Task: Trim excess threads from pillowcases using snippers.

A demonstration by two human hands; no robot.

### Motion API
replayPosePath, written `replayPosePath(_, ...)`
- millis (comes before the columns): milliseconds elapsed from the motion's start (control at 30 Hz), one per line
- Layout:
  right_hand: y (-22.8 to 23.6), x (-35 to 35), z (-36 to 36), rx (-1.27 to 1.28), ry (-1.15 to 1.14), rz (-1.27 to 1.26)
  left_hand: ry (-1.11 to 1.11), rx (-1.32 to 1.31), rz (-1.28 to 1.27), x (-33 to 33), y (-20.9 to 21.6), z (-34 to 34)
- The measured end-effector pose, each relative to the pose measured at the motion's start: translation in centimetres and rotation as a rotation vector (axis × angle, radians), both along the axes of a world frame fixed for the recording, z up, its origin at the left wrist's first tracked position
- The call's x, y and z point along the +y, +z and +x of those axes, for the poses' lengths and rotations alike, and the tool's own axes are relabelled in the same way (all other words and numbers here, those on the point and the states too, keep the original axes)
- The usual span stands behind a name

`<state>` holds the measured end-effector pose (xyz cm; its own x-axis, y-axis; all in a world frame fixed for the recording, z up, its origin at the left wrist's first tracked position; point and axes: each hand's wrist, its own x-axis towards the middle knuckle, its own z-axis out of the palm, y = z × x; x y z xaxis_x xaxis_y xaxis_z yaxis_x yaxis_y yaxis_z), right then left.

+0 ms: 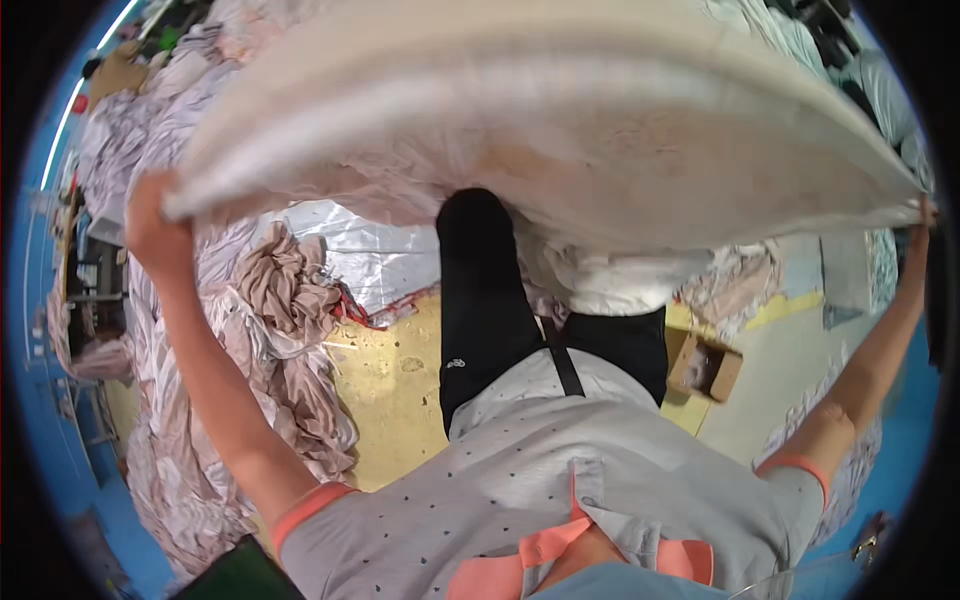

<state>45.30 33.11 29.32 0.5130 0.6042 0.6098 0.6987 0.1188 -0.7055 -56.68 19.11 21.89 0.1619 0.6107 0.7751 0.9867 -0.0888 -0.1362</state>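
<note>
A large cream-coloured sheet of cloth (600,140) billows between my outstretched arms, smeared by motion along its upper part. My left hand (158,222) is closed round its left corner. Far out at the right rim, my right hand (926,212) grips the opposite corner; its fingers show only in part. The cloth's lower edge sags over my raised knee in black trousers (478,250). Below that edge, more whitish fabric (600,280) lies near my legs.
Heaped pale cloth (170,420) fills the left side, with a brownish bundle (285,280) beside a silvery sheet (370,255). An open cardboard box (706,368) stands on the floor at the right. Shelving (95,270) lines the far left.
</note>
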Motion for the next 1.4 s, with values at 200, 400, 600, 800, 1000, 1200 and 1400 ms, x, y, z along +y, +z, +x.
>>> replayPosePath(200, -20.5, -4.7, -7.6, 0.41, 0.103, -0.211, -0.182, -0.484, -0.567, -7.4, -16.3, 8.7)
replayPosePath(400, -29.7, -7.9, -5.4, 0.528, -0.013, -0.411, -0.236, -0.416, -0.779, -9.1, -26.4, 10.9)
replayPosePath(600, -32.8, -9.5, -5.9, 0.569, -0.131, -0.441, -0.306, -0.434, -0.863, -9.7, -25.2, 12.4)
replayPosePath(800, -33.1, -9.6, -5.1, 0.583, -0.098, -0.474, -0.342, -0.426, -0.901, -9.3, -24.3, 12.2)
replayPosePath(1000, -33.3, -6.5, -8.6, 0.394, -0.18, -0.554, -0.03, -0.593, -0.875, -7.1, -26.3, 10.1)
replayPosePath(1200, -35.3, -8.3, -10.5, 0.233, -0.069, -0.616, -0.171, -0.407, -0.839, -7.1, -27.1, 10.4)
replayPosePath(1400, -38.0, -15.6, -10.8, 0.485, -0.096, -0.807, -0.082, -0.309, -0.738, -9.5, -28.7, 8.5)
